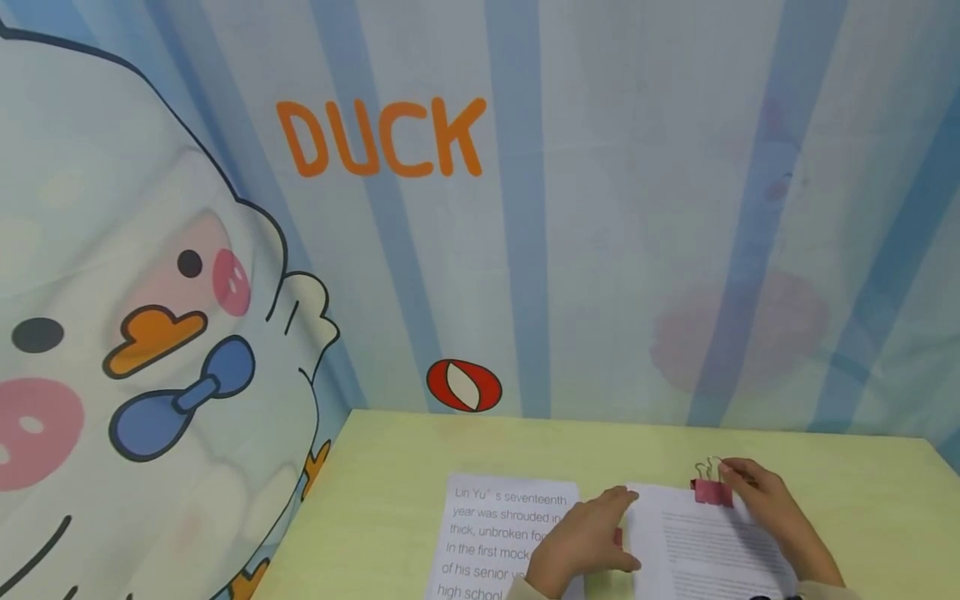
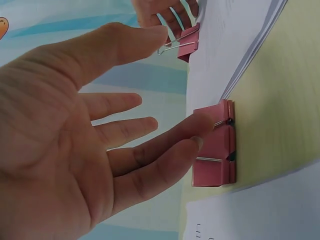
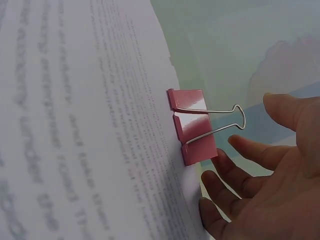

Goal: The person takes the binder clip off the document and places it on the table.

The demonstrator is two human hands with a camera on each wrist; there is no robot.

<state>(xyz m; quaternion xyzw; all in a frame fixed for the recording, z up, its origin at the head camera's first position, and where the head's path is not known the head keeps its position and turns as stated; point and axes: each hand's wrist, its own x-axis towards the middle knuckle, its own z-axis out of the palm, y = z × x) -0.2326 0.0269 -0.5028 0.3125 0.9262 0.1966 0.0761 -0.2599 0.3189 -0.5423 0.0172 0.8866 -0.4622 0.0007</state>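
A pink binder clip [image 1: 712,493] sits on the top edge of a stack of printed sheets [image 1: 648,558], its wire handles sticking up and away from the paper. My right hand [image 1: 780,508] is beside this clip; in the right wrist view its thumb stands apart from the wire handle, with loosely bent fingers near the paper edge. At the stack's left side is my left hand [image 1: 588,537], fingers extended and thumb spread, holding nothing. A second pink binder clip [image 2: 212,150] shows beyond its fingertips; whether they touch it I cannot tell. The left hand mostly hides this clip in the head view.
Left of the stack lies a large-print sheet [image 1: 480,533], partly covered by my left hand. Both papers are on a pale yellow table [image 1: 375,475]. A blue striped curtain [image 1: 600,250] with a printed duck hangs behind the table's back edge.
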